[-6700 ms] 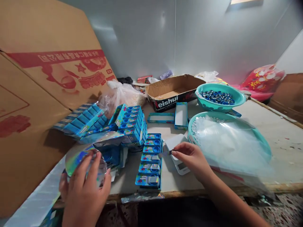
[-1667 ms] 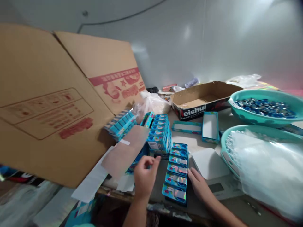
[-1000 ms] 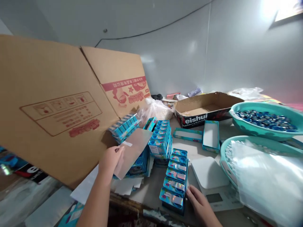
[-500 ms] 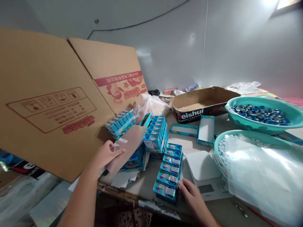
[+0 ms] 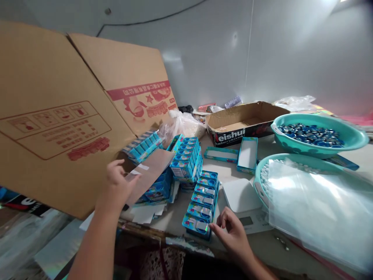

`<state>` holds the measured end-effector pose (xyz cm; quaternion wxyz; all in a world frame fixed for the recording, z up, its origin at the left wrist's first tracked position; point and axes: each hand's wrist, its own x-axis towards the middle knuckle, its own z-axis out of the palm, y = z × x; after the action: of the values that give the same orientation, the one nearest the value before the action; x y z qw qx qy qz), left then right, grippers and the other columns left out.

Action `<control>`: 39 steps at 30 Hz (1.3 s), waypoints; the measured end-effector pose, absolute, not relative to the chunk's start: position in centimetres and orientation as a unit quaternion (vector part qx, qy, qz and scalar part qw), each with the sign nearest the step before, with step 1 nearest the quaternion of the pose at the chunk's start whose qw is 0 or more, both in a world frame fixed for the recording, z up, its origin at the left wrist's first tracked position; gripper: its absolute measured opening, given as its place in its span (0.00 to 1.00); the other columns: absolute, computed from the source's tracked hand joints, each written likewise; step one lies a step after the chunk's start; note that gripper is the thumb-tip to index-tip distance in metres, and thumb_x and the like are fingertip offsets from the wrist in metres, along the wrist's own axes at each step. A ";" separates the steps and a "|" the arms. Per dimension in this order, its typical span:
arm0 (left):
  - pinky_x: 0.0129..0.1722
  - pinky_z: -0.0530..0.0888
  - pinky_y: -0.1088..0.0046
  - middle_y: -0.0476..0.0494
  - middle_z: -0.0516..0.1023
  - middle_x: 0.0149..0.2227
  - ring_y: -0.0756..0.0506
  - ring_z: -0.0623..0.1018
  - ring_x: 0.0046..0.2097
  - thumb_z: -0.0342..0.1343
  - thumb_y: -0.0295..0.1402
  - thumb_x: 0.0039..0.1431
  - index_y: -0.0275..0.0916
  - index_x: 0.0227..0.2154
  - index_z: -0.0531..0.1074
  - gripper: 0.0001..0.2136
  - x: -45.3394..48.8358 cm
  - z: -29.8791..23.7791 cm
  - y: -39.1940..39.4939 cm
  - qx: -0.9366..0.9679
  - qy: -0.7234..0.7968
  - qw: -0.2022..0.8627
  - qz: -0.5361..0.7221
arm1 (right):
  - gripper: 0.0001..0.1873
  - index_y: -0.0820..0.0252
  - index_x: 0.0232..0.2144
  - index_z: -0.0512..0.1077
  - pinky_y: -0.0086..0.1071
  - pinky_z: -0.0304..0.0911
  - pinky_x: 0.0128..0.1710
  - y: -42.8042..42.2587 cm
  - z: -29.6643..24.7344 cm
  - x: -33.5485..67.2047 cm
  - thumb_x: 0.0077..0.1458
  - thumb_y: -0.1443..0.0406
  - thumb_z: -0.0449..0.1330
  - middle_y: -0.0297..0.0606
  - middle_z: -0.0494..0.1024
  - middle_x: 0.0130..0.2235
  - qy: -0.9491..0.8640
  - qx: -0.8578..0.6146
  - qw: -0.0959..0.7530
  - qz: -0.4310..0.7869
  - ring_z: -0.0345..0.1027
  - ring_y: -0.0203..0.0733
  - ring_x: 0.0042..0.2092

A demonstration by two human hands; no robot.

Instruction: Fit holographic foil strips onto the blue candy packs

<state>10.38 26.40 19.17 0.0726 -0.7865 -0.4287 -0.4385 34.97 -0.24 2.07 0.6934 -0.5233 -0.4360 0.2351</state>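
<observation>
My left hand (image 5: 116,182) is closed in a pinch at the left edge of a brownish backing sheet (image 5: 153,169). A thin clear sticker (image 5: 128,174) shows at its fingertips, and a few pale stickers (image 5: 143,167) lie on the sheet. Blue packs stand under the sheet, partly hidden. A row of several small blue boxes (image 5: 201,200) runs toward the table's front edge, most with a shiny patch on top. By the nearest box's right corner is my right hand (image 5: 231,233), thumb and fingers drawn together; whether it holds anything is hidden.
Stacked blue boxes (image 5: 186,157) stand behind the row. An open cardboard carton (image 5: 116,81) rises at left. On the right are a white scale (image 5: 241,196), two teal basins (image 5: 355,138), a plastic bag (image 5: 314,217), an open tray box (image 5: 221,138) and small empty trays (image 5: 248,153).
My left hand has lifted from the sheet's face to its left edge, fingers more curled. My right hand has drawn slightly away from the nearest box's side. The view has shifted a little.
</observation>
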 end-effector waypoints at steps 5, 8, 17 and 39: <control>0.49 0.79 0.54 0.47 0.76 0.44 0.41 0.80 0.46 0.72 0.35 0.42 0.47 0.41 0.57 0.29 16.2 22.2 16.5 -0.671 -0.236 -0.259 -0.654 | 0.04 0.56 0.39 0.68 0.33 0.63 0.42 -0.7 5.2 35.0 0.63 0.63 0.60 0.38 0.70 0.40 -0.449 -0.500 0.727 0.139 0.67 0.41 0.43; 0.46 0.79 0.59 0.44 0.79 0.39 0.41 0.82 0.43 0.66 0.48 0.51 0.45 0.41 0.62 0.22 20.7 20.1 13.0 -0.670 -0.275 -0.489 -0.486 | 0.21 0.51 0.57 0.63 0.41 0.63 0.55 0.5 8.4 36.2 0.65 0.56 0.57 0.46 0.63 0.59 -0.452 -0.472 0.740 0.158 0.58 0.50 0.61; 0.29 0.74 0.74 0.39 0.81 0.35 0.41 0.82 0.38 0.61 0.55 0.51 0.37 0.43 0.68 0.26 28.1 15.5 15.6 -0.609 -0.319 -0.683 -0.247 | 0.30 0.55 0.50 0.67 0.47 0.64 0.54 6.2 11.0 41.1 0.48 0.53 0.70 0.44 0.74 0.52 -0.421 -0.538 0.686 0.249 0.69 0.50 0.53; 0.32 0.65 0.68 0.41 0.79 0.28 0.41 0.77 0.32 0.52 0.47 0.60 0.41 0.28 0.72 0.15 29.7 13.0 17.9 -0.825 -0.404 -0.332 -0.214 | 0.07 0.60 0.32 0.72 0.31 0.59 0.30 8.2 8.7 42.5 0.49 0.64 0.61 0.33 0.75 0.26 -0.344 -0.644 0.649 0.215 0.67 0.40 0.29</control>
<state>29.67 17.91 13.04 -0.3317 -0.8250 -0.4043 -0.2143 42.47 8.24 8.69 0.6493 -0.6435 -0.3435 0.2151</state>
